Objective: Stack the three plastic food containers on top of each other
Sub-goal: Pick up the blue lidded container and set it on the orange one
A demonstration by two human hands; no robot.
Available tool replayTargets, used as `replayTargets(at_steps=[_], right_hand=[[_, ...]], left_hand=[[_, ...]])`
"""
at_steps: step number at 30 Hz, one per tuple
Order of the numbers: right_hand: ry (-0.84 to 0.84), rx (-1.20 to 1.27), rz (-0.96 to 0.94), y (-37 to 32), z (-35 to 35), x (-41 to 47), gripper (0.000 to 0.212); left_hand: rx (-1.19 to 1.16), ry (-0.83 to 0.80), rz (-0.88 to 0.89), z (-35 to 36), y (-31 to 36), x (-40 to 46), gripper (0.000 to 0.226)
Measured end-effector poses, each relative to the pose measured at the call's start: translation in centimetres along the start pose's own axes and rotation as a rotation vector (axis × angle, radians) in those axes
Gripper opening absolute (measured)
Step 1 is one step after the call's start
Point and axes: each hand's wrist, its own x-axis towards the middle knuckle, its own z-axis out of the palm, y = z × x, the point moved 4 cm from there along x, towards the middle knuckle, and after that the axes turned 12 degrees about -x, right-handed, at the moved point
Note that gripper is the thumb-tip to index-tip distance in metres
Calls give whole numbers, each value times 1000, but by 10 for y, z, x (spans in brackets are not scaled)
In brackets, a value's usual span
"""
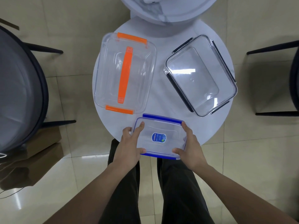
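Note:
Three clear lidded containers sit on a round white table (163, 38). The small one with blue clips (159, 126) is at the near edge. My left hand (129, 145) grips its left side and my right hand (188, 145) grips its right side, thumbs on the near rim. A large container with an orange handle and orange clips (124, 73) lies at the table's left. A container with dark clips (200, 75) lies at the right, turned at an angle. Neither of those two is touched.
A second round marble-topped table (168, 12) overlaps the far edge. A dark chair (21, 88) stands at the left and another chair (275, 49) at the right. A cardboard box (40, 151) lies on the tiled floor at the left. My legs are below the table.

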Motion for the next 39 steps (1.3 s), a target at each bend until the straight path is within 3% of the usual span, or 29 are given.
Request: replayTargets(at_steps=[14, 20, 28, 39], right_hand=[[0, 79, -69, -18, -21, -40, 98], [50, 85, -122, -32, -43, -68, 95], [117, 13, -180, -71, -73, -90, 105], [262, 24, -332, -168, -112, -62, 107]], left_hand=[[-94, 33, 58, -20, 10, -37, 94], [-179, 28, 179, -42, 16, -58, 76], [-301, 184, 302, -83, 45, -75, 57], [-277, 423, 425, -169, 75, -47, 56]])
